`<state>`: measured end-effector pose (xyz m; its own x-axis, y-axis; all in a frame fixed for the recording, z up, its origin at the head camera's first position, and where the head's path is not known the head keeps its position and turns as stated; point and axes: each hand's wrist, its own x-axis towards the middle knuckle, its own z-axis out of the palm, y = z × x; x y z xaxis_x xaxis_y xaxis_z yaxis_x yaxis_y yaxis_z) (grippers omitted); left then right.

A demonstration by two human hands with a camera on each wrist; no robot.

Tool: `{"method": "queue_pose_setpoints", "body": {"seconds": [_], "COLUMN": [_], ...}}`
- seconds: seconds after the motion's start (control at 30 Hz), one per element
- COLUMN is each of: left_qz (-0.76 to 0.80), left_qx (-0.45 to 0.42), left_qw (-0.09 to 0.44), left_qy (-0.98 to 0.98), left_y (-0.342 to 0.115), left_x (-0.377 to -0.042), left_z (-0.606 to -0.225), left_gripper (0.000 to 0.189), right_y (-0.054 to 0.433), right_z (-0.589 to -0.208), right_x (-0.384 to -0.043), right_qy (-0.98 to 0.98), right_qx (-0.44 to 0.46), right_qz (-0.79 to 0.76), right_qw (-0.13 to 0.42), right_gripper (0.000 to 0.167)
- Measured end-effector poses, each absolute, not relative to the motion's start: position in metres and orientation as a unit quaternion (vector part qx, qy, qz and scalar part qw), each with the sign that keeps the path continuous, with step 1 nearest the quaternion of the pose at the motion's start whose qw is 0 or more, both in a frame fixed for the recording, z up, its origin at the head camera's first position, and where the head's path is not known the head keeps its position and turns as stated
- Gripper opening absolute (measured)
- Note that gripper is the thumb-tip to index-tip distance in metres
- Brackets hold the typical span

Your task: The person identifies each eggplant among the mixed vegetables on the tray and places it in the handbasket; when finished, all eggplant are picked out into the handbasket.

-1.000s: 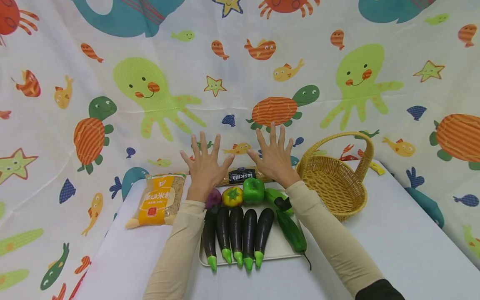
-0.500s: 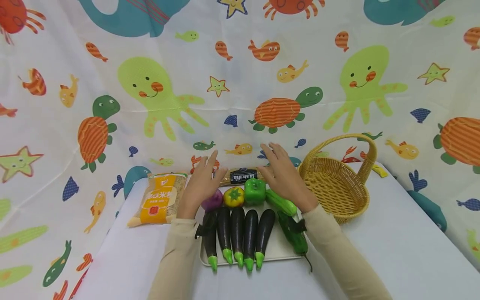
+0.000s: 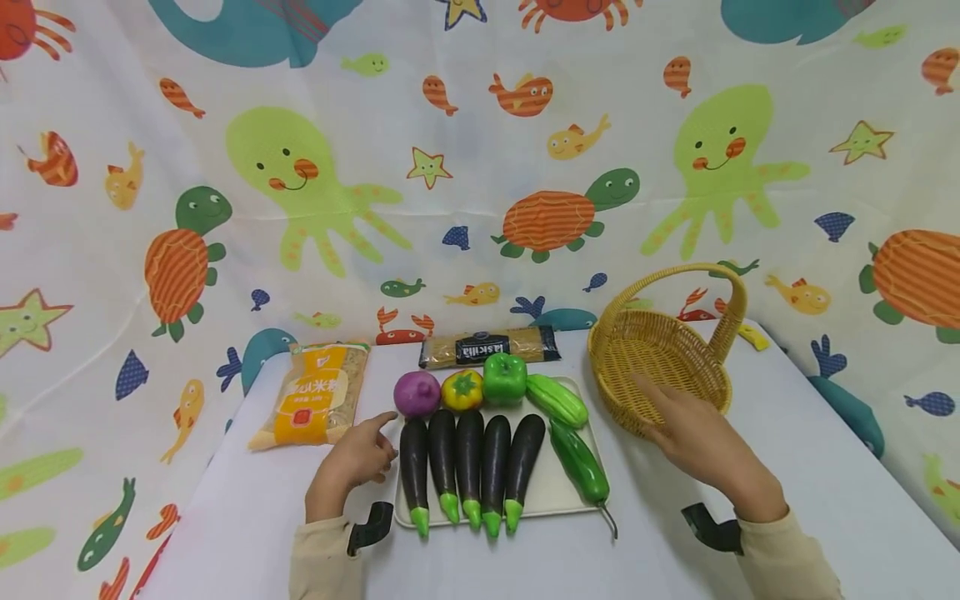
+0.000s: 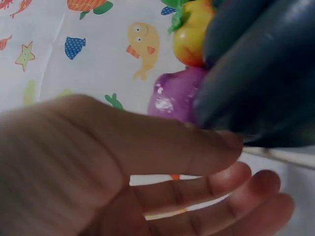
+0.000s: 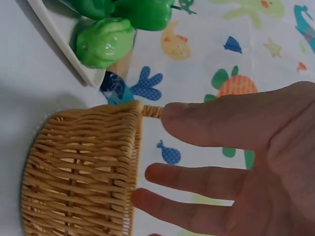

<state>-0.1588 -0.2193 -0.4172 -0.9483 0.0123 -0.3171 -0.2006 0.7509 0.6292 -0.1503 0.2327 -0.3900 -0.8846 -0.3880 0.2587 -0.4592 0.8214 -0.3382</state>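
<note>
My left hand (image 3: 358, 455) hovers just left of a row of dark eggplants (image 3: 469, 454) on a white tray (image 3: 555, 492), its fingers loosely bent and holding nothing. In the left wrist view, the thumb tip overlaps the near eggplant (image 4: 261, 73), beside a purple onion-like vegetable (image 4: 177, 96). My right hand (image 3: 697, 437) is over the near side of the wicker basket (image 3: 652, 367), with fingers extended. The right wrist view has its fingertips right at the rim of the basket (image 5: 78, 172), nothing between thumb and fingers.
Behind the eggplants sit a yellow pepper (image 3: 462, 390), a green bell pepper (image 3: 505, 379) and a pale green gourd-like vegetable (image 3: 557, 400). A long green pepper (image 3: 580, 462) lies at the tray's right. A grain bag (image 3: 318, 396) and a pasta pack (image 3: 489, 347) flank the tray.
Both hands, earlier spread high over the tray's back, have come down and apart: the left to the eggplants' left side, the right to the basket. The objects have stayed put.
</note>
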Motion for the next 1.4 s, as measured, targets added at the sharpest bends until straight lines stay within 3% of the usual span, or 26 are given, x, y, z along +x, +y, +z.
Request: {"method": "queue_pose_setpoints", "body": {"seconds": [0.17,0.3,0.7,1.03,1.4], "left_qz": [0.404,0.437,0.473,0.450,0.467], "left_qx": [-0.040,-0.031,-0.034,-0.021,-0.026], "left_qw": [0.176,0.177,0.184,0.165,0.165], "left_qy": [0.897,0.881,0.861,0.878,0.868], "left_y": [-0.218,-0.222,-0.235,-0.230,-0.229], "left_x": [-0.159,-0.161,-0.162,-0.162,-0.160], "left_z": [-0.434,-0.444,-0.448,-0.440,-0.447], "left_gripper": [0.066,0.072,0.081,0.074,0.074], "right_y": [0.236,0.234,0.223,0.225,0.217], "right_z": [-0.399,-0.406,-0.419,-0.413,-0.417], "right_x": [-0.152,-0.156,-0.161,-0.131,-0.107], "right_qy": [-0.952,-0.947,-0.952,-0.944,-0.943], "right_qx": [0.222,0.238,0.241,0.262,0.280], "right_qz": [0.210,0.214,0.190,0.198,0.179], "right_qw": [0.023,0.000,0.010,-0.032,-0.011], "right_gripper": [0.063,0.063,0.057,0.060,0.055]}}
